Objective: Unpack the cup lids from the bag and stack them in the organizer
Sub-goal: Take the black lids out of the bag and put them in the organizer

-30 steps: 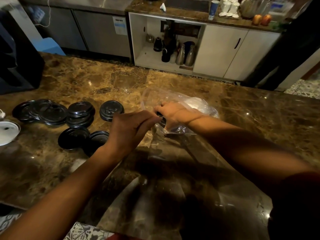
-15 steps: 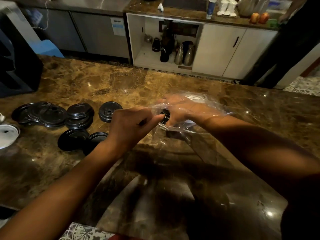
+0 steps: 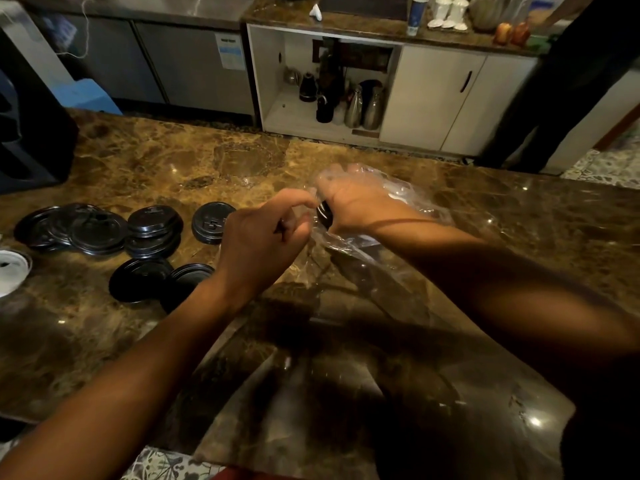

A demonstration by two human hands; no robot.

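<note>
Several black lids (image 3: 152,233) lie loose near the counter's (image 3: 519,209) left edge, none stacked, while the right hand (image 3: 349,199) grips another inside the bag (image 3: 408,195) and the left hand (image 3: 263,237) pinches its mouth.

Dim warm light, specular glints on marble counter (image 3: 519,220), forearms cast heavy shadows, wide-angle bowing at edges, slight softness.

Counter (image 3: 346,393): glossy brown marble.
Black lids (image 3: 100,232): loose piles, left side.
White lid (image 3: 10,271): possibly a lid, far-left edge.
Clear bag (image 3: 349,247): centre.
</note>
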